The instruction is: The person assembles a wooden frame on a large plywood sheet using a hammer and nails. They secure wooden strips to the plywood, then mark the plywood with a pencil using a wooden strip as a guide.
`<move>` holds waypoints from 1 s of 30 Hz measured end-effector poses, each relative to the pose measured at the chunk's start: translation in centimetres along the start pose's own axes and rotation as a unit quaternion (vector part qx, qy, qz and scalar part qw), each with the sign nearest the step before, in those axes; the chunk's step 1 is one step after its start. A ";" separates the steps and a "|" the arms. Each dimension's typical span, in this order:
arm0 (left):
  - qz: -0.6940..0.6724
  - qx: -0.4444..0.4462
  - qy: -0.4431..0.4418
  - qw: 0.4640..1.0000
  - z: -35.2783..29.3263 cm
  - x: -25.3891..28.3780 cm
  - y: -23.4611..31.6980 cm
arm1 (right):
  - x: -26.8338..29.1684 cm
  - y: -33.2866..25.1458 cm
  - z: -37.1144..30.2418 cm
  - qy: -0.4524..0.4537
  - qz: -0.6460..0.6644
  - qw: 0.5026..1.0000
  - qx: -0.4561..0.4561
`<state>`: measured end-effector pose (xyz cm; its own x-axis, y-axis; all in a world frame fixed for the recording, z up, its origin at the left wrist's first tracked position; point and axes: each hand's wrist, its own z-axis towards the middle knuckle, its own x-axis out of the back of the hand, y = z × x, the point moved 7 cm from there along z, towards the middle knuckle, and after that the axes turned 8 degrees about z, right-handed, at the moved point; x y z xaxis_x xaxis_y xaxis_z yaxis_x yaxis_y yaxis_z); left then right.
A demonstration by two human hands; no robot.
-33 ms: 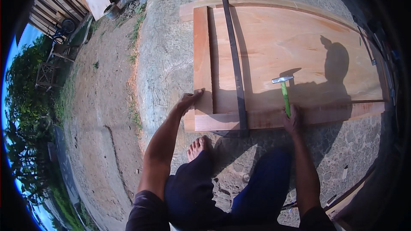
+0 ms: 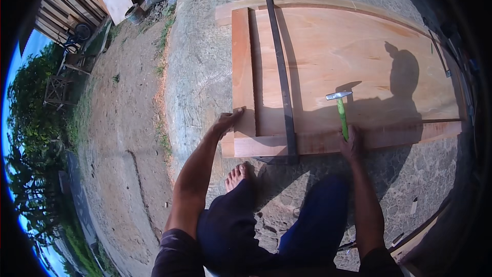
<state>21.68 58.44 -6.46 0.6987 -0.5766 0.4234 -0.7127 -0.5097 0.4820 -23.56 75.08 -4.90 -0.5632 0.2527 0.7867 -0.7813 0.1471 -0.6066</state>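
My right hand [image 2: 351,144] is closed round the green handle of a hammer [image 2: 342,110]. The hammer's metal head is raised in front of the hand, over a framed wooden panel [image 2: 328,51]. My left hand [image 2: 228,121] grips the outer edge of the wooden board [image 2: 242,61] that forms the panel's left side, thumb on top; its other fingers are partly hidden. A long dark bar clamp [image 2: 279,56] spans the panel from far to near side, just right of that board. Along the near side runs a wooden rail [image 2: 328,142], meeting the left board at the corner.
The panel lies on a rough concrete slab [image 2: 197,61]. Dirt ground [image 2: 123,123] borders it on the left. My bare foot [image 2: 236,175] is close to the near left corner. Farther off stand a bucket [image 2: 134,14], leaning planks [image 2: 72,0] and a bicycle [image 2: 77,36].
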 end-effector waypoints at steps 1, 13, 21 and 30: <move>0.000 -0.011 0.019 1.000 -0.7 1.0 -1.0 | -0.4 -0.5 0.0 -0.010 -0.003 1.000 -0.001; -0.194 -0.183 0.025 0.963 -13.1 6.2 5.0 | -0.8 -1.0 1.1 0.022 -0.017 0.999 0.041; -0.072 -0.166 0.078 0.980 -8.1 0.8 4.2 | -0.2 -1.7 1.1 0.002 0.017 0.999 0.042; 0.123 -0.236 -0.062 0.962 -3.1 -4.2 5.0 | -1.4 -9.0 -0.4 -0.119 0.333 0.907 -0.231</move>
<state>15.37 60.27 -3.46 0.4784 -0.7292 0.4893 -0.7277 -0.0173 0.6857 -15.68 73.77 -0.58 -0.9533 0.2278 0.1983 -0.0821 0.4362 -0.8961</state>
